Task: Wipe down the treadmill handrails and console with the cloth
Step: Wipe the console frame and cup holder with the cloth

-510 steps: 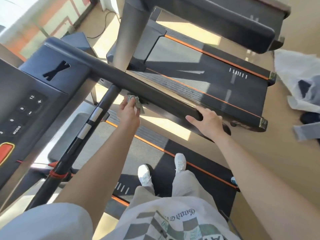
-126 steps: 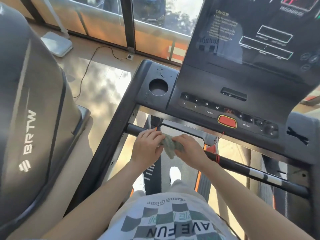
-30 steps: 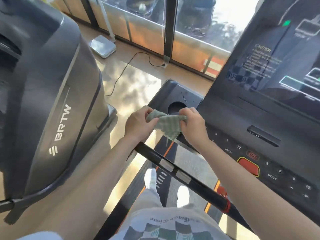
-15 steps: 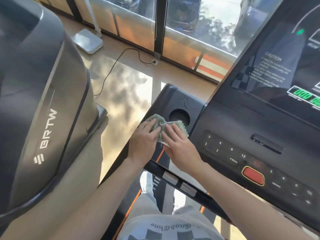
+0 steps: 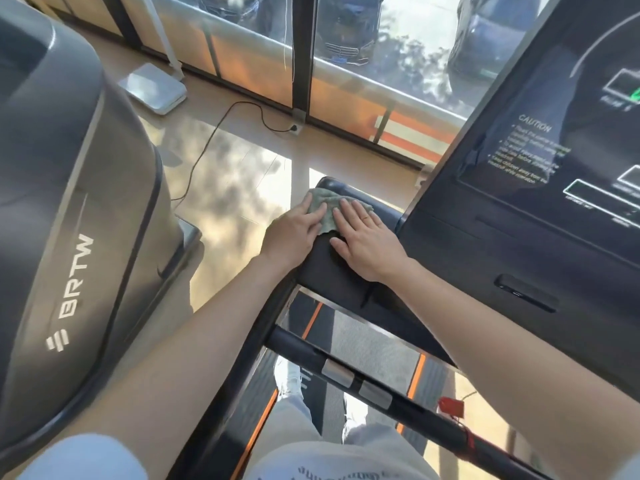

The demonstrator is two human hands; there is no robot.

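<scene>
A green-grey cloth [image 5: 327, 207] lies flat on the left wing of the black treadmill console [image 5: 485, 244], covering the cup-holder area. My left hand [image 5: 294, 232] presses the cloth's left side with its fingers spread. My right hand [image 5: 363, 242] lies flat on the cloth's right side and on the console surface. The big dark display [image 5: 561, 133] rises to the right. A black front handrail bar [image 5: 363, 382] with silver sensor pads runs below my arms. The cup-holder hole is hidden under the cloth.
A second grey machine [image 5: 69, 209] marked BRTW stands close on the left. A black cable [image 5: 214, 147] runs over the wooden floor to a socket by the glass wall. A white flat device [image 5: 152, 88] lies on the floor. A red safety clip [image 5: 450, 407] hangs on the bar.
Both hands have moved the cloth from the air onto the console's left wing and pushed it forward over the cup holder. The cloth is now spread flat under both palms.
</scene>
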